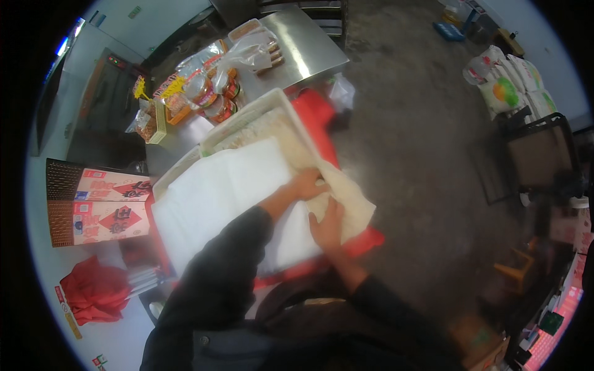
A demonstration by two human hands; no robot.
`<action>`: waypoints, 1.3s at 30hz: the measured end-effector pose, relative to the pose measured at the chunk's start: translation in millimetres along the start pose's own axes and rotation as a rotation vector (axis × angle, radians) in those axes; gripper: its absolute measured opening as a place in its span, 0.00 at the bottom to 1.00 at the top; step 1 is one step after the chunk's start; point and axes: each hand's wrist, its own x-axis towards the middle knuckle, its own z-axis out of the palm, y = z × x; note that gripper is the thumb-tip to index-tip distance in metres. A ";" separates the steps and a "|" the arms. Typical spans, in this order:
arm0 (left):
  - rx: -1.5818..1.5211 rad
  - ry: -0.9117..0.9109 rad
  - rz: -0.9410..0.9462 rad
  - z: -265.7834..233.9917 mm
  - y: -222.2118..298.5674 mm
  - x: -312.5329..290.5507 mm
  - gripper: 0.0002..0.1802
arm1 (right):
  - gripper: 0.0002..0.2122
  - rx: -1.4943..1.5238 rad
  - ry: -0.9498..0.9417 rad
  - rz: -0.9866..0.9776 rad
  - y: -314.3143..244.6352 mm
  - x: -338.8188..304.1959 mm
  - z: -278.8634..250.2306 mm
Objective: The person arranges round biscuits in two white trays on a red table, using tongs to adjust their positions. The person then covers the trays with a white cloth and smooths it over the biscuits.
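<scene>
A beige cloth (349,201) hangs over the right side of a white plastic crate (312,134). My left hand (305,185) is closed on this cloth near the crate's edge, its fingers curled. Just below it, my right hand (328,224) rests against the same cloth, thumb and fingers apart. A large white sheet (229,191) covers most of the crate's top, under my left forearm. Along the far end, more beige fabric lies inside the rim. What lies beneath the sheet is hidden.
A red stand or table (318,120) shows under the crate. Beyond it, a steel table (303,46) carries jars (201,89) and packets. Patterned cartons (111,222) stand at left, near a red bag (96,290). Sacks (520,89) and a chair (541,151) are at right.
</scene>
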 end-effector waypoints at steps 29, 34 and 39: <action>0.014 -0.285 -0.357 -49.1 29.0 21.2 0.33 | 0.40 -0.264 0.055 0.322 -0.9 14.5 17.4; 0.465 -0.257 -0.383 -70.4 -9.8 -33.3 0.37 | 0.31 -0.307 -0.052 0.053 -43.3 -2.8 -1.3; 0.662 -0.262 -0.359 -107.0 35.7 -111.7 0.39 | 0.21 -0.101 -0.172 -0.188 -88.8 117.6 16.8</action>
